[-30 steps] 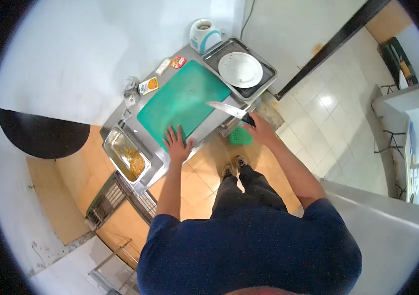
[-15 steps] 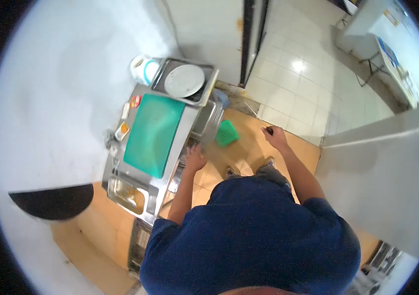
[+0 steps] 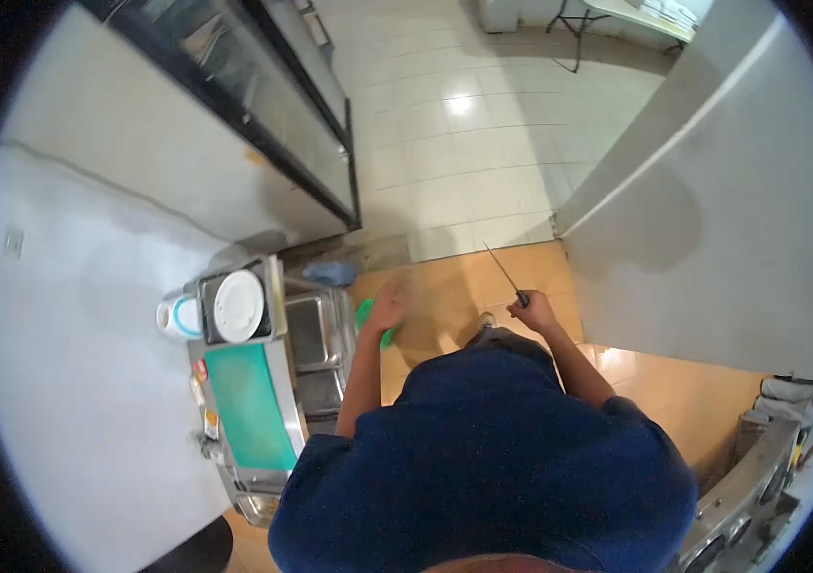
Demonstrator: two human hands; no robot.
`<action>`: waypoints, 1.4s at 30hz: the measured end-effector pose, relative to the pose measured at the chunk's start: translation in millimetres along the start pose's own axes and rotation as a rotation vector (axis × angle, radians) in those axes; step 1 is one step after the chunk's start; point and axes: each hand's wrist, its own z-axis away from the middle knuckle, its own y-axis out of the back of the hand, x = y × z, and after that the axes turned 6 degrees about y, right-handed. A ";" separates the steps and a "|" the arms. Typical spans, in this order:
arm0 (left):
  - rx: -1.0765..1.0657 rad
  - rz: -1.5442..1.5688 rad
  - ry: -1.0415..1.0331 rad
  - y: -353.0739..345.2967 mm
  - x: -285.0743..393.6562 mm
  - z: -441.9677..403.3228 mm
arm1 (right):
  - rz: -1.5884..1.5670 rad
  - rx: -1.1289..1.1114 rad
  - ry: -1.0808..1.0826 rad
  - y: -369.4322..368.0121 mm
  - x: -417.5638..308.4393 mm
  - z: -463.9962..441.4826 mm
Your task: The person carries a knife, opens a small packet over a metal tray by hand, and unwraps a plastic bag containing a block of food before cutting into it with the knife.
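My right hand (image 3: 532, 312) is closed around the dark handle of a knife (image 3: 502, 270). The long, thin blade points forward and to the left, over the orange floor tiles. My left hand (image 3: 388, 306) is held out in front of me, blurred by motion, with its fingers stretched out and nothing seen in it. Below that hand, a green plastic basket (image 3: 365, 310) stands on the floor, partly covered by the hand and forearm. The green cutting board (image 3: 252, 406) lies on the steel table to my left, apart from both hands.
Beyond the board, a white plate (image 3: 238, 306) rests in a tray beside a white roll (image 3: 177, 315). Steel pans (image 3: 314, 329) stand along the table's near side. A glass-doored cabinet (image 3: 273, 105) is ahead left, a grey wall (image 3: 712, 210) right, and a stove (image 3: 745, 506) behind right.
My view and body have turned to the right, so the table now sits further left and lower. My left hand has moved away from the table edge. The knife stays in my right hand.
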 end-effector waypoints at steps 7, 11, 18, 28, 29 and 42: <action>-0.244 0.045 0.020 -71.0 51.1 -102.7 | -0.004 0.114 0.015 57.2 18.3 -25.3; -0.430 0.175 0.167 -97.9 88.2 -138.3 | -0.087 0.050 -0.016 65.2 46.2 -78.1; -0.573 0.281 0.159 -111.9 42.7 -259.1 | 0.178 0.107 0.041 62.9 42.1 -206.7; -0.267 0.356 0.469 -95.7 128.7 -510.5 | 0.270 0.095 0.045 155.8 2.1 -364.6; -0.272 0.318 0.460 -88.7 142.2 -530.0 | 0.231 0.177 0.047 168.4 -4.5 -372.4; -0.889 0.152 0.597 -219.1 207.8 -703.9 | 0.041 0.580 -0.215 225.9 36.8 -424.6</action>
